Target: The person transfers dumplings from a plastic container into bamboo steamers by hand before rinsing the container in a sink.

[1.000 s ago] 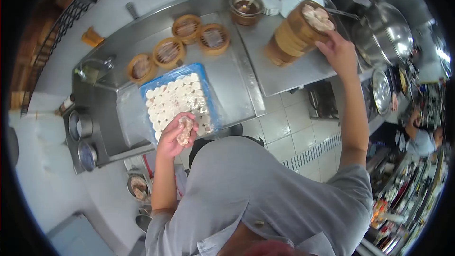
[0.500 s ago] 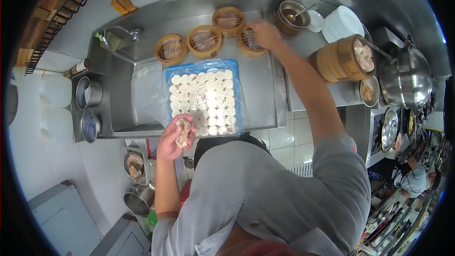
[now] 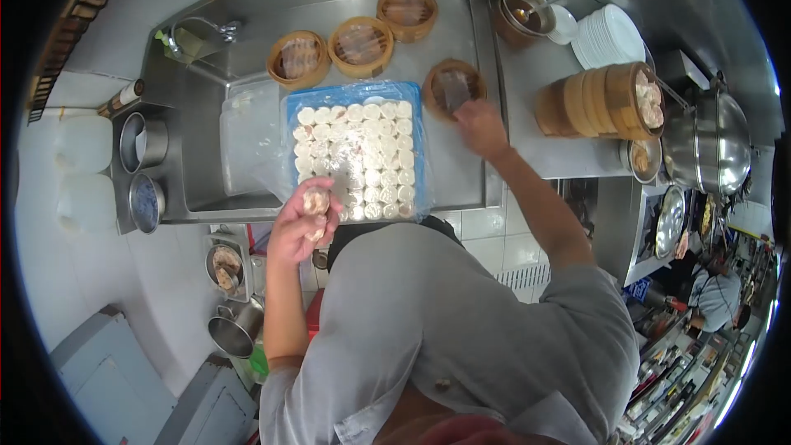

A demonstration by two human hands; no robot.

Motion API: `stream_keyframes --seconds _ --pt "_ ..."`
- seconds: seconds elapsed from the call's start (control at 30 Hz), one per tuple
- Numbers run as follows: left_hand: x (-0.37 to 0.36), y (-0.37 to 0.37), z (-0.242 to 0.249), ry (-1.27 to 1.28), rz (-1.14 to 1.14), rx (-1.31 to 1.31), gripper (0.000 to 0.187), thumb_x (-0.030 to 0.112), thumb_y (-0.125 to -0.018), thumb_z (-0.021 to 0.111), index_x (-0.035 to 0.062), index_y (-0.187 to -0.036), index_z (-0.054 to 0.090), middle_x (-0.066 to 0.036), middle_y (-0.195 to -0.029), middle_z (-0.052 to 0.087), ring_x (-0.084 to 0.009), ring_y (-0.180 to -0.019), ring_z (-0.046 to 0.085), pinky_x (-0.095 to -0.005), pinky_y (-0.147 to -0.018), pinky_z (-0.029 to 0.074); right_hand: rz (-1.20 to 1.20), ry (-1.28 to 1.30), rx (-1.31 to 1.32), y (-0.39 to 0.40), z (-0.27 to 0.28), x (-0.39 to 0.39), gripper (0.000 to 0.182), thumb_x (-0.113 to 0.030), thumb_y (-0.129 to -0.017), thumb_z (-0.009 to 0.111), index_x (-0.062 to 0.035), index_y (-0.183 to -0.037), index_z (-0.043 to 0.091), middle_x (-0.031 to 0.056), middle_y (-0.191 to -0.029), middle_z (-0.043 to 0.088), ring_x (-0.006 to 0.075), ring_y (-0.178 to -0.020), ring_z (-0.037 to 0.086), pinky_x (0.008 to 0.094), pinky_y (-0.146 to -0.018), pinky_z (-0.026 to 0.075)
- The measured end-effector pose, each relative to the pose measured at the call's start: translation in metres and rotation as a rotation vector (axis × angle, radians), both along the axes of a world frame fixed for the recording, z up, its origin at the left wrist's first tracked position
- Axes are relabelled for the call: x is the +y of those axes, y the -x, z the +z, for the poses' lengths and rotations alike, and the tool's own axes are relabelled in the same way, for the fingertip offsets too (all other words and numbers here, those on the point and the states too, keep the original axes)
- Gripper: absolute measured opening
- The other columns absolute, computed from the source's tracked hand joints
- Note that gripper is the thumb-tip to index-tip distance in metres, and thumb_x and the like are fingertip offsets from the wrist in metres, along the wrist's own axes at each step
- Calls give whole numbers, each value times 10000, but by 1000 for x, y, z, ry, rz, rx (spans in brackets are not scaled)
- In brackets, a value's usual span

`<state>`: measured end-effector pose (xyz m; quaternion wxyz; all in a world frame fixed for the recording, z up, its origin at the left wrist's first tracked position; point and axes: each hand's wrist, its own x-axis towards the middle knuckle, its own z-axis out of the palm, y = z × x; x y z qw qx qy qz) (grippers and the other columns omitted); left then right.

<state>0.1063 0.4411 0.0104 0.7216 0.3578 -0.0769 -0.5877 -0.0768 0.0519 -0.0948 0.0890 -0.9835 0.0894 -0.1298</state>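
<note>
My left hand (image 3: 306,222) is closed around pale, lumpy dough pieces (image 3: 315,201), beside the lower left corner of a blue tray (image 3: 418,144). Rows of round white dumplings (image 3: 375,156) fill most of that tray, with clear plastic film around them. My right hand (image 3: 482,125) reaches to a round bamboo basket (image 3: 439,105) right of the tray, its fingers pinching a thin greyish sheet (image 3: 454,89) inside the basket. Three more bamboo baskets (image 3: 298,60) (image 3: 360,47) (image 3: 407,13) stand behind the tray, with strips across their insides.
Stacked bamboo steamers (image 3: 577,105), white plates (image 3: 608,37) and a sauce pot with a spoon (image 3: 524,12) stand at the right. A tap (image 3: 227,30) and sink lie at the left, beside metal pots (image 3: 147,202). Another person (image 3: 715,298) is at far right.
The rightmost basket has moved closer to my body, away from the other baskets, and my right hand has come nearer with it. The dough pieces in my left hand have shifted. The camera view has tilted.
</note>
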Motion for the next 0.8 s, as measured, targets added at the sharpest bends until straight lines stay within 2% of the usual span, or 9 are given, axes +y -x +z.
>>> stream_keyframes --seconds 0.2,0.23,0.33,0.37,0.47,0.57,0.67,0.7,0.8 --pt "-68 4 -10 -56 -307 -88 766 -31 -777 565 29 -1508 345 -253 -1257 617 -275 -1021 654 -305 -657 569 -133 -131 49 65 14 95 85 -141 -759 730 -93 -771 660 69 -812 605 260 -833 631 392 -693 559" --pt "-80 7 -10 -49 -356 -90 773 -33 -779 559 31 -1516 335 -266 -1283 608 -290 -1052 656 -310 -666 574 -149 -158 168 71 15 101 162 -158 -757 771 -88 -879 690 78 -900 658 274 -877 661 377 -721 577" --pt "-108 14 -15 -13 -507 -23 780 -19 -804 545 34 -1538 285 -314 -1343 571 -366 -1190 631 -323 -673 598 -215 -392 -114 76 55 115 354 -128 -763 800 -66 -1096 698 112 -1043 695 273 -976 686 336 -746 584" --pt "-116 17 -16 14 -559 33 773 -7 -820 550 33 -1540 271 -309 -1337 576 -367 -1195 631 -328 -667 600 -198 -637 -115 73 76 115 521 -116 -756 829 -75 -1245 652 155 -1181 676 286 -1030 692 344 -808 586" --pt "-141 31 -7 28 -709 133 756 65 -821 578 11 -1516 285 -309 -1329 581 -382 -1183 642 -315 -587 583 -31 -956 -143 55 151 115 574 -81 -742 836 -89 -1280 637 142 -1190 669 245 -955 700 335 -806 578" --pt "-155 41 -12 24 -806 221 699 99 -807 593 18 -1459 354 -270 -1290 604 -386 -1177 649 -291 -524 550 157 -760 -228 49 145 111 552 -55 -738 836 -82 -1258 652 104 -1148 684 190 -882 687 294 -730 553" --pt "-165 50 -1 48 -836 232 644 128 -835 597 27 -1436 387 -207 -1193 621 -362 -1144 667 -286 -515 545 132 -878 -221 54 128 105 491 -55 -736 834 -69 -1199 673 69 -1086 692 117 -814 654 249 -677 520" --pt "-169 51 10 8 -836 212 622 146 -866 645 42 -1431 406 -146 -1119 610 -295 -1034 694 -283 -518 534 76 -888 -189 56 129 105 455 -59 -739 829 -64 -1168 677 74 -1064 697 143 -807 664 268 -681 531" --pt "-161 52 17 -54 -707 -441 664 134 -851 735 54 -1426 412 -120 -1134 619 -216 -927 685 -282 -523 520 -74 -971 -129 66 127 105 373 -58 -753 820 -47 -1098 681 69 -1005 706 169 -770 677 291 -672 546"
